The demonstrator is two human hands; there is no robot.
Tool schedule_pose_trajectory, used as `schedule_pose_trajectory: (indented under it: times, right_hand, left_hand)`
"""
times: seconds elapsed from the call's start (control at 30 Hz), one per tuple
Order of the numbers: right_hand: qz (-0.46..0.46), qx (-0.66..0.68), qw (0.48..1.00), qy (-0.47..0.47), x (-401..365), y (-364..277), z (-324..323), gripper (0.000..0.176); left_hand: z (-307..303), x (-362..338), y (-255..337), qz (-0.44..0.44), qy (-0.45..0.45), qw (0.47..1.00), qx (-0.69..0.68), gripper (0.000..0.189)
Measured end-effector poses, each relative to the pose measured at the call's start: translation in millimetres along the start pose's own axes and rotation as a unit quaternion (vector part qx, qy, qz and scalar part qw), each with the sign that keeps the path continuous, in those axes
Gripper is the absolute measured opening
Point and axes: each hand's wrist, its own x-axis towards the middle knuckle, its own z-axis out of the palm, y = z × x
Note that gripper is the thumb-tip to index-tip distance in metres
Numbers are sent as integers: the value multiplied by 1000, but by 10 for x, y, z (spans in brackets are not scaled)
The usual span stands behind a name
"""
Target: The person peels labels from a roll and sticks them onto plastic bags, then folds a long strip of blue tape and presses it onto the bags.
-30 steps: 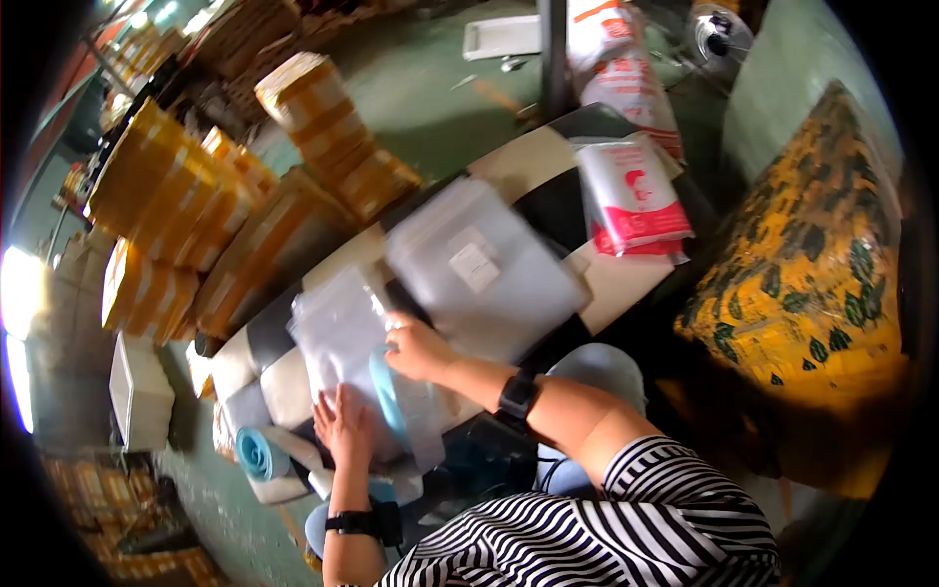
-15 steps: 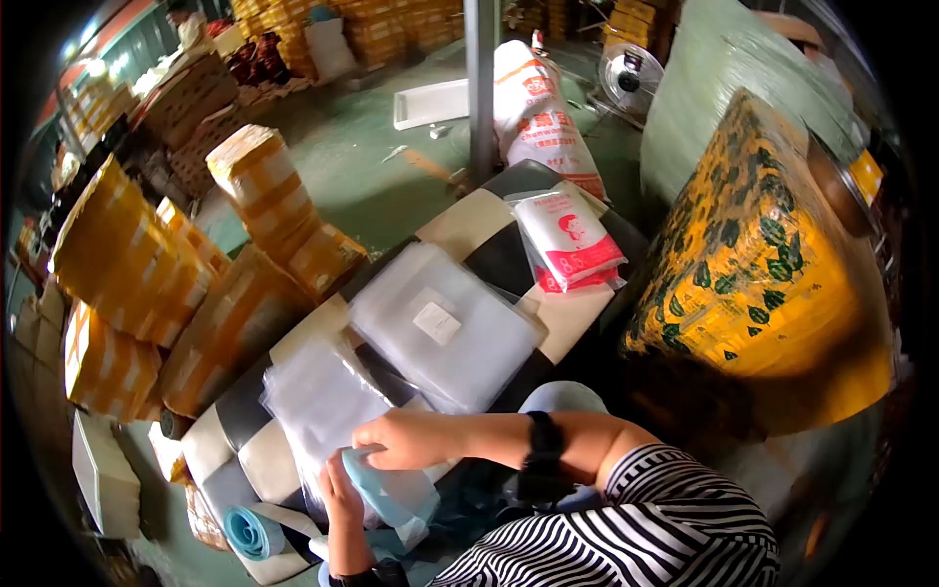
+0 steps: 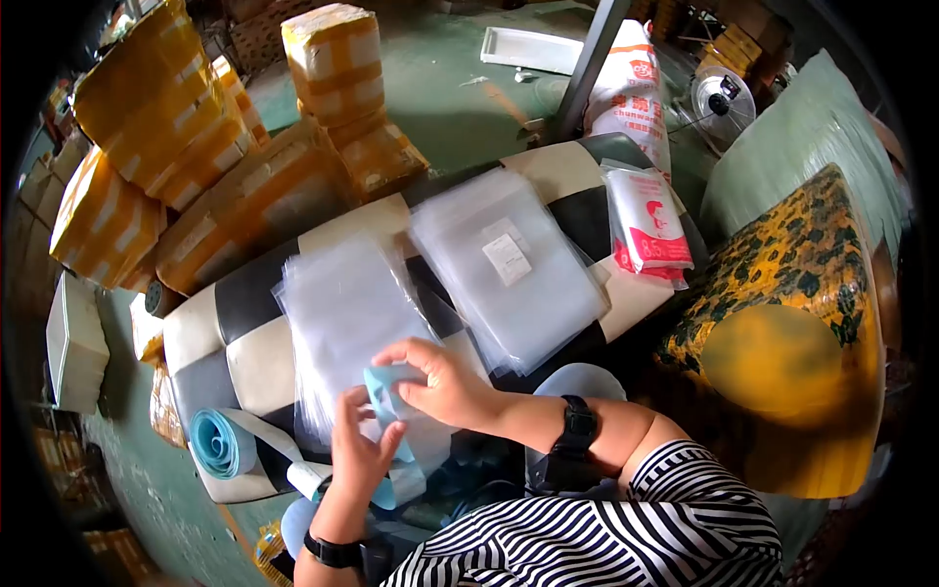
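Observation:
A light blue strip [image 3: 383, 404] hangs between my hands over the lower edge of a checkered padded surface. My right hand [image 3: 435, 383] pinches its upper end. My left hand [image 3: 362, 445] is curled round its lower part, thumb and fingers on the film. Just beyond the hands lies a stack of clear plastic bags [image 3: 352, 313]. A second clear stack with a white label [image 3: 507, 258] is to its right. The rolled part of a blue roll [image 3: 221, 443] rests at the lower left, with its loose end reaching toward my left hand.
Taped cartons [image 3: 245, 210] stand beyond the padded surface [image 3: 259, 367] on the left. A red and white packet [image 3: 649, 223] lies at its right end. A yellow leaf-patterned bundle [image 3: 792, 342] stands at right, a fan [image 3: 722, 103] behind. A metal post [image 3: 592, 68] rises beyond.
The view has turned, so the padded surface and stacks appear higher and more from above. My hands have shifted, and the blue film between them now looks narrower and more upright.

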Motion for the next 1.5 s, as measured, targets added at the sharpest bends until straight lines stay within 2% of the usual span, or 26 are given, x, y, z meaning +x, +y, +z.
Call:
schedule_pose_trajectory:
  times: [0.03,0.07,0.13,0.17,0.2,0.27,0.37,0.47,0.5,0.53,0.57,0.6,0.63,0.67,0.73,0.77,0.8,0.9,1.0,1.07,1.13,1.23,1.37,1.5]
  right_hand:
    - [21,35,999,-8,12,6,-6,31]
    - [17,36,999,-10,23,-7,-12,32]
    - [-45,16,999,-9,36,42,12,34]
    - [-34,40,998,-21,27,-7,18,34]
    - [-11,46,997,-63,21,-13,12,33]
    - [32,53,988,-143,4,-21,-7,32]
    - [54,71,988,-129,-15,-48,28,26]
    - [61,77,989,-110,-33,-21,61,25]
    - [60,76,990,-98,-37,-17,74,25]
    - [59,74,992,-87,-34,-12,81,25]
    - [11,41,994,-98,-11,-5,63,23]
    - [24,41,995,-83,16,0,23,23]
    - [36,41,996,-66,50,6,-31,23]
    - [50,41,997,-51,86,21,-100,23]
    - [46,-98,986,129,322,286,-377,26]
    - [15,-261,952,160,419,472,-603,32]
    - [-17,-416,890,187,472,621,-754,40]
    - [155,-518,829,143,445,759,-688,53]
    - [139,-583,794,96,425,984,-641,59]
    - [112,-595,785,130,440,1114,-674,55]
    - [101,-614,767,157,462,1193,-716,55]
    - [134,-617,750,199,521,1184,-752,55]
    - [136,-592,775,176,510,1103,-766,57]
    - [117,-596,778,159,524,1186,-751,60]
  left_hand:
    - [-14,15,-14,28,26,999,39,43]
    - [-25,11,-31,20,26,999,2,40]
    - [-16,-30,-33,-31,-4,996,-80,38]
    - [-17,-29,-7,-46,-53,990,-122,36]
    - [-20,-65,-105,-102,-131,976,-141,37]
    - [-32,-78,-62,-250,-219,916,-224,49]
    - [131,-125,-185,-127,-48,952,-273,46]
    - [57,-63,-182,-80,-39,970,-225,51]
    - [65,-97,-254,-102,-66,960,-252,42]
    - [57,-128,-262,-169,-119,951,-231,36]
    - [53,-155,-264,-235,-171,934,-208,32]
    - [50,-169,-263,-299,-223,909,-185,27]
    - [7,-90,2,-261,-257,907,-210,21]
    - [26,-93,16,-246,-252,910,-220,21]
    - [44,-106,25,-214,-243,915,-240,22]
    - [14,-90,0,-218,-262,915,-216,25]
    - [22,-91,-17,-217,-252,918,-218,25]
    - [16,-92,-35,-205,-225,927,-218,24]
    - [2,-98,-4,-193,-220,934,-205,25]
    - [-42,-77,12,-202,-242,932,-177,27]
    - [-12,-106,-45,-193,-227,934,-198,27]
    - [-17,-121,-84,-191,-222,936,-197,28]
    - [-32,-109,-35,-197,-215,928,-231,25]
    - [-49,-97,-40,-216,-205,935,-192,25]
